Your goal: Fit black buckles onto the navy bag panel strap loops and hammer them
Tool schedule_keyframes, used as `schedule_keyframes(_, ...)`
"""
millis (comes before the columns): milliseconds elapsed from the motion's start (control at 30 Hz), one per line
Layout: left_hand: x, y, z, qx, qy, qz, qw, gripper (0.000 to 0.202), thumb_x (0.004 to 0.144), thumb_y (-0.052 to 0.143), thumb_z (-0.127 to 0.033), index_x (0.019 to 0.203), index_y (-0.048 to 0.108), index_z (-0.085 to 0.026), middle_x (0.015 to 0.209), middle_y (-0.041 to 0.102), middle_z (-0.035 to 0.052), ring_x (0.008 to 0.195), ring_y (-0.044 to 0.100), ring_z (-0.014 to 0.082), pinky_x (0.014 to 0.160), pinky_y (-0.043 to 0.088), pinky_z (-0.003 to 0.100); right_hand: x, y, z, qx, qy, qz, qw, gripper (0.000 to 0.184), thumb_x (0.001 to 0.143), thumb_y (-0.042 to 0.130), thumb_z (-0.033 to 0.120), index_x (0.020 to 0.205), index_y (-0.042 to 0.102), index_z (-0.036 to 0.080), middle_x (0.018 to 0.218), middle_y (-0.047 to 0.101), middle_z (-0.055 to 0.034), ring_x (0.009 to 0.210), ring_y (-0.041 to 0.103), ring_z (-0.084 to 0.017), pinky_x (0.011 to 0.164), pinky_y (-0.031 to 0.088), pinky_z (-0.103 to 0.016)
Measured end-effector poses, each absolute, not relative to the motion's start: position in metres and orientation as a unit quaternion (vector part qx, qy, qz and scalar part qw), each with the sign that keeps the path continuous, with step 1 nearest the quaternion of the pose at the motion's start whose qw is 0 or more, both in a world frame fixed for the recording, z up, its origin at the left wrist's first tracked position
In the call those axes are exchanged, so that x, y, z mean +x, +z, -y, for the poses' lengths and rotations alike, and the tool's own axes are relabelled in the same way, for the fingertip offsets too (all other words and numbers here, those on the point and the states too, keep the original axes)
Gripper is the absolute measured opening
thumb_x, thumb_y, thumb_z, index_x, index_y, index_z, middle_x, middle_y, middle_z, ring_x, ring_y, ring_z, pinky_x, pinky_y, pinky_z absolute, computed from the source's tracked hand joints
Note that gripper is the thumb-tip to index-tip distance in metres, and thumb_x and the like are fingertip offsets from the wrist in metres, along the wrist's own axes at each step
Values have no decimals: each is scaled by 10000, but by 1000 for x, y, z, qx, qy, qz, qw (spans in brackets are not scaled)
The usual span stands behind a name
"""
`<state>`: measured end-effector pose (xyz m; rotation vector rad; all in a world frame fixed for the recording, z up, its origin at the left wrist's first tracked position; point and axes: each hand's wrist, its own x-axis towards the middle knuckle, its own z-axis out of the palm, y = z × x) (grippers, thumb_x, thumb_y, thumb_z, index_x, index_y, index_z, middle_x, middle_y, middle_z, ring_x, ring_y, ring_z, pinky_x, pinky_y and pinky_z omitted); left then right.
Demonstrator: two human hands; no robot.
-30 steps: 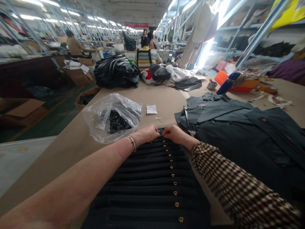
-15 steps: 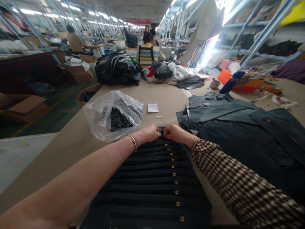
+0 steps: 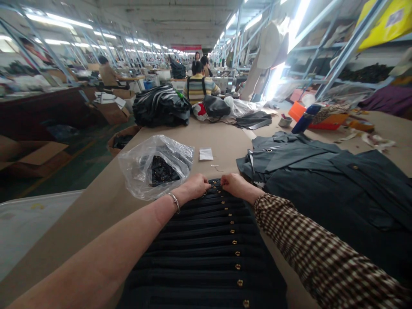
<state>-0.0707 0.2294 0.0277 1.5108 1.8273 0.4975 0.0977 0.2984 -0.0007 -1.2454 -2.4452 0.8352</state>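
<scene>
A row of dark straps (image 3: 206,244), each with a small gold buckle down the middle, lies overlapped on the brown table (image 3: 222,141) in front of me. My left hand (image 3: 195,187), with a bracelet at the wrist, and my right hand (image 3: 232,186), in a checked sleeve, are both closed in a pinch on the farthest strap, a few centimetres apart. A clear plastic bag (image 3: 156,166) of dark straps with buckles sits just left of my left hand.
Dark grey garments (image 3: 328,176) are spread on the table to my right. A white slip of paper (image 3: 205,153) lies beyond my hands. A heap of dark cloth (image 3: 161,106), bags, an orange tray (image 3: 322,116) and seated people are at the far end.
My hands stay pinched on the far end of the strap row. The view has tilted slightly, so the hands appear a little lower in the picture.
</scene>
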Motion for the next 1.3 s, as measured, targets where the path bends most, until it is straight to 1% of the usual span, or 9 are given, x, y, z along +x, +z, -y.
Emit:
schedule_keyframes(100,-67,38,-215,563,246,-677,406,257,814,532,-367,944,665,-189,609,543,-27,495,437,89,449,323,189,97,14,-280,-414,339,824,186,175,801,554,242,830,704,157,625,615,-5,595,528,-115,540,380,-206)
schedule_keyframes(200,-59,44,-201,535,285,-640,472,438,863,418,-543,1144,565,-242,685,565,-29,458,426,75,394,311,170,93,22,-257,-343,533,734,246,288,801,573,390,918,684,152,620,602,16,514,496,-93,495,392,-207)
schedule_keyframes(267,-54,44,-195,508,329,-591,533,503,841,416,-623,1129,548,-233,714,588,-10,461,441,70,369,285,153,90,22,-246,-306,626,654,294,280,722,662,394,864,669,153,650,614,22,494,483,-76,493,406,-207)
schedule_keyframes(367,-51,39,-192,465,366,-546,594,497,810,454,-656,1003,547,-207,704,591,1,443,441,66,331,220,143,89,19,-241,-312,657,610,313,268,656,729,378,758,635,149,608,606,30,483,499,-71,490,426,-206)
schedule_keyframes(600,-56,31,-193,434,307,-631,565,205,807,552,-402,859,523,-206,597,457,-66,379,408,57,330,233,158,104,17,-252,-363,667,586,283,280,642,753,353,746,577,162,612,646,12,567,623,-120,566,517,-247)
schedule_keyframes(733,-55,28,-199,465,263,-666,521,151,798,540,-352,827,551,-204,538,446,-68,368,391,70,343,226,177,111,8,-259,-354,625,638,277,214,658,724,312,735,593,161,537,577,50,496,543,-87,502,450,-206)
schedule_keyframes(867,-50,24,-211,518,211,-697,448,133,757,575,-319,758,596,-188,456,408,-72,354,353,80,366,219,208,115,-7,-271,-407,470,757,201,91,708,645,212,769,673,151,575,613,21,529,543,-103,515,427,-213)
schedule_keyframes(1033,-45,22,-225,582,158,-704,374,86,689,611,-199,612,597,-164,458,463,-46,422,391,83,424,237,221,116,-16,-276,-427,367,809,168,174,708,593,90,768,728,182,731,697,-11,697,610,-143,659,451,-242)
schedule_keyframes(1300,-43,23,-227,615,103,-709,331,101,720,582,-204,673,653,-149,478,499,-35,455,421,93,452,260,225,114,-18,-280,-426,306,844,117,165,691,604,81,750,729,172,670,681,1,614,578,-116,571,402,-201)
